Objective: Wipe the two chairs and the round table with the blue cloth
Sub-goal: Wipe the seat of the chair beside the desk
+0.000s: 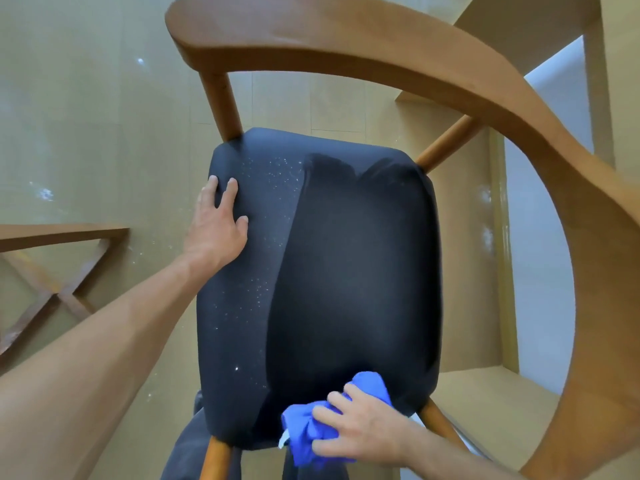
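Smooth wooden chair [381, 53], matt fabric seat [346, 271]

Both forearms bare; dark trousers [194, 445] below.

Indoor home or dining-type room, exact kind unclear: glossy beige tile floor [86, 116], wooden armchair [381, 57] with dark padded seat, wooden X-frame furniture [59, 268] at left
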Motion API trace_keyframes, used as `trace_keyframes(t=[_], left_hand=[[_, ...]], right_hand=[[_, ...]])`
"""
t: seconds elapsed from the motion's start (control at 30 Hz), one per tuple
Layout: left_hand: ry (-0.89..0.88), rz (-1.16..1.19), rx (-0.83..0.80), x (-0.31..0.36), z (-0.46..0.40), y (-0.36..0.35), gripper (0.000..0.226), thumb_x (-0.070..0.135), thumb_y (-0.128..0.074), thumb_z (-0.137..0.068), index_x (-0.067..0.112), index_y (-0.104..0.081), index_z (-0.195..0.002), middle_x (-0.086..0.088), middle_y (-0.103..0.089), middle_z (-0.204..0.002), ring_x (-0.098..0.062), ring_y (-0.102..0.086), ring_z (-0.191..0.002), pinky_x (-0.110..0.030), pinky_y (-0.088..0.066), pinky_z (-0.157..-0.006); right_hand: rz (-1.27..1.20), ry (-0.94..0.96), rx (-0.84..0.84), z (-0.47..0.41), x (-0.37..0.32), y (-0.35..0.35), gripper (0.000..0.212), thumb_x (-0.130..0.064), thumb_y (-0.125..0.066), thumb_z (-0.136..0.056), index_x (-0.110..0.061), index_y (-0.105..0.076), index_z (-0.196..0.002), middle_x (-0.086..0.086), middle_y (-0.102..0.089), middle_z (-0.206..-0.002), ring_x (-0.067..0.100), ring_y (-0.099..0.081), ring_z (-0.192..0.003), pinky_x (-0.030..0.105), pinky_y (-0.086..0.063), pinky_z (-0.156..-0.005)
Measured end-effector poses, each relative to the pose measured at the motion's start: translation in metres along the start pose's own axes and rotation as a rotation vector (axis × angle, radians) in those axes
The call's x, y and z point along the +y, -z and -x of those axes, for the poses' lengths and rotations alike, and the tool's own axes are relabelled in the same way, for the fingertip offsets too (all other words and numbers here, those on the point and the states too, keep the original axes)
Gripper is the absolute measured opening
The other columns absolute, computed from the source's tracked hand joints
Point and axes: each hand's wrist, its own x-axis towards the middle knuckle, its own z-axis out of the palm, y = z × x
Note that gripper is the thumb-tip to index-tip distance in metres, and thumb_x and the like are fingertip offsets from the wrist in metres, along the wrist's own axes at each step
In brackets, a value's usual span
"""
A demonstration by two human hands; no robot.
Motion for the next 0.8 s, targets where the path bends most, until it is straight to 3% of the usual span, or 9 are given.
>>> trace_keyframes(t=[0.1,0.2,0.27,0.33,0.43,0.6,0.7,0.8], left_hand=[[-0.011,-0.011,0.035,0.002,0.002,-0.002,0.062,0.028,-0.045,-0.098,0.025,-0.016,-0.154,-0.002,0.000,-0.162,-0.021,-0.006,-0.148,-0.038,-0.018,-0.119],[-0.014,-0.017,0.052,0.001,0.001,0.000,0.063,0.029,-0.047,-0.097,0.026,-0.019,-0.153,0.000,-0.004,-0.162,-0.020,-0.009,-0.148,-0.039,-0.023,-0.117],[-0.015,-0.009,0.054,-0.002,0.002,0.002,0.063,0.031,-0.048,-0.097,0.027,-0.020,-0.152,0.002,-0.006,-0.162,-0.018,-0.009,-0.148,-0.038,-0.024,-0.116],[-0.024,0.000,0.045,-0.004,0.003,0.004,0.063,0.032,-0.048,-0.097,0.029,-0.020,-0.152,0.005,-0.006,-0.162,-0.016,-0.009,-0.148,-0.037,-0.023,-0.116],[-0.051,0.015,0.028,-0.011,0.001,0.006,0.059,0.029,-0.044,-0.098,0.031,-0.020,-0.152,0.009,-0.007,-0.161,-0.012,-0.009,-0.147,-0.033,-0.021,-0.115],[-0.044,0.287,0.017,-0.025,-0.007,0.010,0.056,0.010,-0.033,-0.098,0.034,-0.029,-0.149,0.016,-0.022,-0.157,-0.003,-0.020,-0.143,-0.016,-0.015,-0.107],[0.051,0.625,-0.022,-0.031,-0.012,0.019,0.057,0.003,-0.030,-0.097,0.029,-0.036,-0.147,0.013,-0.037,-0.151,-0.003,-0.031,-0.139,-0.021,-0.019,-0.116],[0.121,0.764,-0.044,-0.029,-0.014,0.028,0.053,0.000,-0.029,-0.098,0.023,-0.042,-0.144,0.010,-0.045,-0.146,-0.004,-0.038,-0.136,-0.031,-0.024,-0.119]], right_hand=[[0.106,-0.091,0.238,0.045,0.071,-0.002,0.043,-0.004,-0.055,-0.063,-0.033,-0.054,-0.094,0.005,-0.061,-0.096,0.025,-0.053,-0.067,0.029,-0.044,-0.057],[-0.096,-0.527,0.415,0.056,0.143,0.022,0.071,0.007,-0.071,-0.046,-0.025,-0.056,-0.108,0.019,-0.060,-0.105,0.039,-0.060,-0.078,0.039,-0.052,-0.063],[-0.295,-0.783,0.557,0.042,0.178,0.053,0.072,0.007,-0.075,-0.054,-0.016,-0.060,-0.120,0.024,-0.052,-0.117,0.046,-0.056,-0.096,0.046,-0.051,-0.078],[-0.380,-0.932,0.722,0.001,0.206,0.091,0.060,-0.001,-0.069,-0.070,-0.015,-0.057,-0.128,0.017,-0.043,-0.125,0.039,-0.049,-0.110,0.041,-0.044,-0.091],[-0.416,-0.937,0.850,-0.092,0.224,0.153,0.054,-0.015,-0.061,-0.081,-0.024,-0.049,-0.133,0.010,-0.041,-0.130,0.035,-0.044,-0.113,0.040,-0.043,-0.091],[-0.383,-0.968,0.787,-0.172,0.186,0.188,0.049,-0.019,-0.055,-0.083,-0.023,-0.047,-0.132,0.012,-0.040,-0.132,0.037,-0.047,-0.101,0.038,-0.042,-0.075],[-0.252,-0.796,0.736,-0.178,0.113,0.161,0.053,-0.018,-0.059,-0.074,-0.023,-0.054,-0.127,0.012,-0.047,-0.128,0.032,-0.049,-0.085,0.037,-0.046,-0.067],[-0.204,-0.426,0.670,-0.162,0.013,0.108,0.048,-0.015,-0.062,-0.054,-0.025,-0.066,-0.102,0.011,-0.063,-0.107,0.025,-0.046,-0.061,0.030,-0.039,-0.051]])
